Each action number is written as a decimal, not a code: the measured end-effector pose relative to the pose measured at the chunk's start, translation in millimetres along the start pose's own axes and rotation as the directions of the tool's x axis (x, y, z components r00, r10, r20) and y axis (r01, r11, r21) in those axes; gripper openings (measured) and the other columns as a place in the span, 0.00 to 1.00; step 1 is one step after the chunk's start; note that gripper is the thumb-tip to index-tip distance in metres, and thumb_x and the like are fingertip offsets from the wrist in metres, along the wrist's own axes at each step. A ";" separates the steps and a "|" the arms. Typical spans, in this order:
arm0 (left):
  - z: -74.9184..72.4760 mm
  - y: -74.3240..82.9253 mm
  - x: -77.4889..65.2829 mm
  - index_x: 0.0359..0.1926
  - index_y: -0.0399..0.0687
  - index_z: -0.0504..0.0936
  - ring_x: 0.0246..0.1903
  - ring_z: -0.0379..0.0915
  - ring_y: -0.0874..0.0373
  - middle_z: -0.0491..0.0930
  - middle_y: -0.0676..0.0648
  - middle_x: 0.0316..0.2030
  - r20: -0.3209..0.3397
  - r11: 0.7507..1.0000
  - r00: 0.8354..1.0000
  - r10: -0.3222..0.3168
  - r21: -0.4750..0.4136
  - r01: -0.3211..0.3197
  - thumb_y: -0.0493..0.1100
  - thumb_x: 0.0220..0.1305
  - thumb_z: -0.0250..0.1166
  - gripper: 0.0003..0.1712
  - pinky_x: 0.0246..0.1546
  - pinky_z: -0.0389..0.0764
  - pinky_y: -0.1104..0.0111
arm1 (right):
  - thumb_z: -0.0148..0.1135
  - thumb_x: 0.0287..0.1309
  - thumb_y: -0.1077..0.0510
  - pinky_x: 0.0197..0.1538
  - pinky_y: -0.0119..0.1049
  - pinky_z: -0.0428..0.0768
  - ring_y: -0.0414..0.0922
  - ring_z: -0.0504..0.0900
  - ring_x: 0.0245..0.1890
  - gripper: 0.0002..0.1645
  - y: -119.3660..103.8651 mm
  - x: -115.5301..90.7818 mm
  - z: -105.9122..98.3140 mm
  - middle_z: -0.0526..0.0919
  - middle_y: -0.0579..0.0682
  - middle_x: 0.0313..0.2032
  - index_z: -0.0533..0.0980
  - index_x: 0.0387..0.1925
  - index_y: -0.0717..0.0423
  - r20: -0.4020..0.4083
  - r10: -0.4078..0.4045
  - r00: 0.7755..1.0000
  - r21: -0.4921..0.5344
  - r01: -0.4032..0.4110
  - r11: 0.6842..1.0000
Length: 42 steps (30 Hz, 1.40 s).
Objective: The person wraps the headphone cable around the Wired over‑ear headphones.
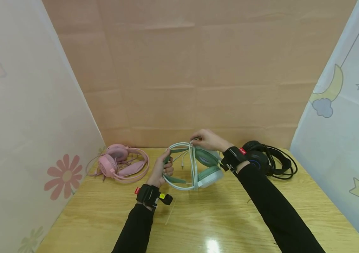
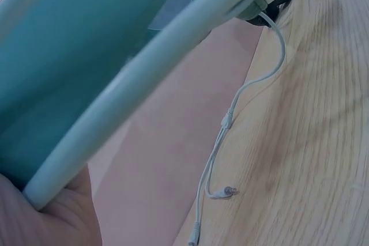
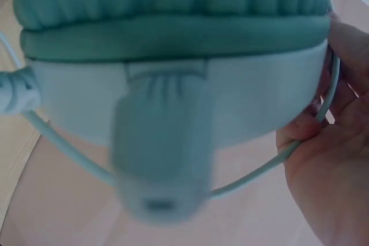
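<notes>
Headband (image 2: 121,99) of green-and-white headphones (image 1: 210,178) is gripped above the wooden table (image 1: 198,218) by the left hand (image 1: 160,170), curled around it, and the white cable (image 1: 194,167) is pinched by the right hand (image 1: 210,140). Farther back, pink headphones (image 1: 132,171) are seen at left, black headphones (image 1: 258,161) at right.

The surface (image 1: 195,218) before me is pale, wood-grained and glossy; on it I see pink headphones (image 1: 131,169) lying far left and black headphones (image 1: 262,162) lying far right.
</notes>
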State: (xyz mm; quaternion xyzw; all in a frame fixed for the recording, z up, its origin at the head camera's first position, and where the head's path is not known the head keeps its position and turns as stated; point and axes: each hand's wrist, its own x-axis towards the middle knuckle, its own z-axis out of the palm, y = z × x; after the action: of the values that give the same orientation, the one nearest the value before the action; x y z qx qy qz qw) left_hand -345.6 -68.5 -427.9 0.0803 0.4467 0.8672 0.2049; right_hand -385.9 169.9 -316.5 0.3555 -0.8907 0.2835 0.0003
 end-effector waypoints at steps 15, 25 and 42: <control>-3.7 1.4 -0.2 0.32 0.48 0.65 0.07 0.45 0.69 0.48 0.57 0.13 0.054 0.998 0.998 -0.026 -0.049 0.029 0.63 0.72 0.53 0.24 0.08 0.58 0.78 | 0.61 0.67 0.56 0.46 0.40 0.78 0.44 0.83 0.42 0.09 11.4 -0.1 -4.8 0.88 0.48 0.41 0.85 0.42 0.54 -0.025 0.053 0.998 0.028 -0.052 0.998; -2.6 0.9 2.5 0.30 0.49 0.65 0.07 0.45 0.70 0.49 0.58 0.12 0.099 0.998 0.995 -0.030 -0.045 0.035 0.62 0.74 0.50 0.24 0.08 0.57 0.79 | 0.54 0.70 0.61 0.45 0.37 0.80 0.44 0.84 0.44 0.13 23.5 -4.1 -3.5 0.87 0.52 0.45 0.85 0.45 0.54 -0.018 0.064 0.998 0.014 -0.064 0.998; -0.8 5.7 3.1 0.28 0.48 0.67 0.08 0.45 0.70 0.43 0.56 0.15 0.265 0.977 0.961 -0.082 -0.168 0.130 0.62 0.76 0.44 0.26 0.08 0.58 0.79 | 0.57 0.70 0.59 0.43 0.34 0.80 0.47 0.85 0.43 0.15 51.9 -18.4 1.7 0.85 0.60 0.48 0.82 0.51 0.62 -0.034 0.096 0.995 0.155 -0.089 0.984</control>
State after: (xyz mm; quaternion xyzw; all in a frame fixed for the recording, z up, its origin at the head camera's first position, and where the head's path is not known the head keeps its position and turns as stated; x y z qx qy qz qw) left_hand -350.3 -70.6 -423.9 0.1484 0.3382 0.8747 0.3138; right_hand -404.7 211.1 -347.8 0.3068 -0.8815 0.3582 -0.0217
